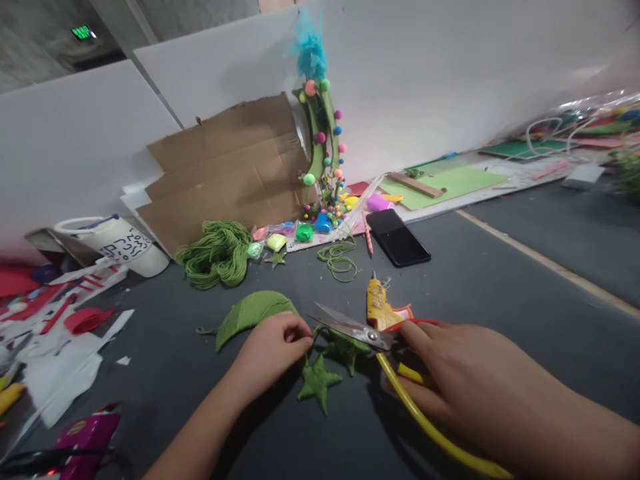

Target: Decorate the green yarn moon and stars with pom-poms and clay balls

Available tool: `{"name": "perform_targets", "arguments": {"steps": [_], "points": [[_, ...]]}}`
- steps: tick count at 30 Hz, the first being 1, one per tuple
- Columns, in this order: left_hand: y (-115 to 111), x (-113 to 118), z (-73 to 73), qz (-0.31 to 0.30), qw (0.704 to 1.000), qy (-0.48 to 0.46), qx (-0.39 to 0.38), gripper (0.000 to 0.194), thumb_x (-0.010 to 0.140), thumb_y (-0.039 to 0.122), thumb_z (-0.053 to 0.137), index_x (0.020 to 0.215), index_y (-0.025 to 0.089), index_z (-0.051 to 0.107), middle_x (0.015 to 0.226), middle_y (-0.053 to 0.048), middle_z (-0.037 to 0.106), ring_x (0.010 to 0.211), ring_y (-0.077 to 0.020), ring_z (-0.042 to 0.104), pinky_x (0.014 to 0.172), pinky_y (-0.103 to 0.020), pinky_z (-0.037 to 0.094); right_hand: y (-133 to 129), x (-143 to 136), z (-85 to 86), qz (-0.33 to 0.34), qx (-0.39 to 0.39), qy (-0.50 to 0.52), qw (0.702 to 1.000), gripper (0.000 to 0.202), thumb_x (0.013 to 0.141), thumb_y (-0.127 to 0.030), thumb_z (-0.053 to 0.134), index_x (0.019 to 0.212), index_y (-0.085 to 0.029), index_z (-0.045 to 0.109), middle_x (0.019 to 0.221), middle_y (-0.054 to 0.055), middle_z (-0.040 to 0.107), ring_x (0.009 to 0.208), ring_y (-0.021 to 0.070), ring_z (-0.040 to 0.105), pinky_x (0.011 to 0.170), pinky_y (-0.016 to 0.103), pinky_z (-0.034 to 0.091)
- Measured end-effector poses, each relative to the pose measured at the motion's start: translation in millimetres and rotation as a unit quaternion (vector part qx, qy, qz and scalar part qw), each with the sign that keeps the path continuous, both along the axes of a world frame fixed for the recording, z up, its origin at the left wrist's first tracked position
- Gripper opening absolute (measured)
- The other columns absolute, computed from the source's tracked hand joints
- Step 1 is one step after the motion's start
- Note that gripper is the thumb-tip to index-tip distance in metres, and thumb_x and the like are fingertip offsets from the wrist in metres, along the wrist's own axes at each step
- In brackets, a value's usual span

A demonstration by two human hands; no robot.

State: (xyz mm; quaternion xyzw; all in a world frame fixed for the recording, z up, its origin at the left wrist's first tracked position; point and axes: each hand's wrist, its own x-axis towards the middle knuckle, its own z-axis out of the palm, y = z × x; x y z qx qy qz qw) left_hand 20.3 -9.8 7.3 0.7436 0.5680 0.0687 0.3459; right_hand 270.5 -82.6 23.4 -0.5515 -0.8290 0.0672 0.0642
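My right hand [450, 380] grips scissors [373, 335] with a red handle, blades parted and pointing left. My left hand [277, 347] is closed in a pinch on a thin strand of green yarn [316, 329] close to the blade tips. Below the fingers a green felt-like star [319, 383] lies on the dark table. A second green star [350, 348] sits partly under the blades. Behind my left hand rests a green crescent [255, 312] with a yarn tail, partly covered by the hand. A yellow curved strip [425, 427] runs beneath my right hand.
A yellow glue gun [380, 303] lies just beyond the scissors, with a black phone [397, 237] behind. Green yarn skein [215, 253], white bucket [130, 247] and cardboard [230, 167] stand farther back. Paper scraps [65, 377] and a purple device [87, 440] lie left.
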Motion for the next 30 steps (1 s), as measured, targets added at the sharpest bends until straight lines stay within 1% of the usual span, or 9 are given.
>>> {"name": "perform_targets", "arguments": {"steps": [4, 7, 10, 13, 17, 24, 30], "points": [[-1, -4, 2.8, 0.036, 0.999, -0.022, -0.027, 0.019, 0.070, 0.030, 0.054, 0.071, 0.016, 0.066, 0.061, 0.003, 0.046, 0.058, -0.0127, 0.042, 0.055, -0.024, 0.031, -5, 1, 2.0, 0.012, -0.005, 0.010, 1.000, 0.026, 0.081, -0.043, 0.052, 0.080, -0.018, 0.056, 0.064, 0.004, 0.061, 0.052, 0.0192, 0.059, 0.048, 0.027, 0.034], [-2, -8, 3.1, 0.060, 0.997, -0.031, -0.031, 0.016, 0.069, 0.030, 0.055, 0.069, 0.016, 0.064, 0.056, 0.005, 0.040, 0.055, -0.0120, 0.038, 0.053, -0.024, 0.028, -10, -3, 1.5, 0.014, -0.022, -0.006, 1.000, 0.024, 0.078, -0.043, 0.055, 0.078, -0.019, 0.056, 0.066, 0.005, 0.062, 0.054, 0.0229, 0.061, 0.048, 0.030, 0.035], [-4, -11, 1.6, 0.083, 0.995, -0.033, -0.044, 0.015, 0.068, 0.030, 0.055, 0.065, 0.017, 0.061, 0.052, 0.007, 0.036, 0.054, -0.0113, 0.034, 0.051, -0.024, 0.024, -14, -9, 1.1, 0.019, -0.044, -0.017, 0.999, 0.022, 0.077, -0.042, 0.056, 0.075, -0.020, 0.057, 0.066, 0.004, 0.062, 0.054, 0.0245, 0.061, 0.047, 0.031, 0.035], [-5, -13, 1.2, 0.094, 0.992, -0.047, -0.065, 0.016, 0.067, 0.031, 0.056, 0.064, 0.017, 0.060, 0.053, 0.006, 0.037, 0.054, -0.0110, 0.034, 0.052, -0.024, 0.024, -15, -16, 1.4, 0.033, -0.051, -0.021, 0.998, 0.019, 0.076, -0.039, 0.056, 0.073, -0.020, 0.057, 0.065, 0.004, 0.063, 0.053, 0.0241, 0.061, 0.047, 0.031, 0.035], [-7, -14, 2.6, 0.097, 0.990, -0.059, -0.084, 0.017, 0.067, 0.032, 0.056, 0.064, 0.016, 0.060, 0.056, 0.004, 0.044, 0.055, -0.0114, 0.037, 0.053, -0.024, 0.026, -13, -19, -0.8, 0.035, -0.045, -0.023, 0.998, 0.021, 0.076, -0.040, 0.055, 0.076, -0.020, 0.058, 0.066, 0.005, 0.064, 0.057, 0.0258, 0.062, 0.049, 0.032, 0.036], [-5, -14, 7.0, 0.096, 0.992, -0.043, -0.072, 0.017, 0.067, 0.033, 0.055, 0.063, 0.017, 0.059, 0.054, 0.006, 0.037, 0.053, -0.0110, 0.035, 0.052, -0.023, 0.025, -6, -17, -5.1, 0.045, -0.025, -0.046, 0.998, 0.021, 0.077, -0.040, 0.055, 0.073, -0.019, 0.056, 0.063, 0.005, 0.062, 0.052, 0.0249, 0.060, 0.046, 0.032, 0.033], [0, -13, 8.3, 0.081, 0.995, -0.022, -0.061, 0.014, 0.065, 0.031, 0.057, 0.062, 0.017, 0.059, 0.050, 0.008, 0.034, 0.049, -0.0097, 0.033, 0.049, -0.022, 0.024, -6, -23, -8.2, 0.063, 0.022, -0.071, 0.995, 0.014, 0.073, -0.033, 0.055, 0.069, -0.020, 0.054, 0.060, 0.005, 0.062, 0.051, 0.0249, 0.060, 0.046, 0.032, 0.032]]}}
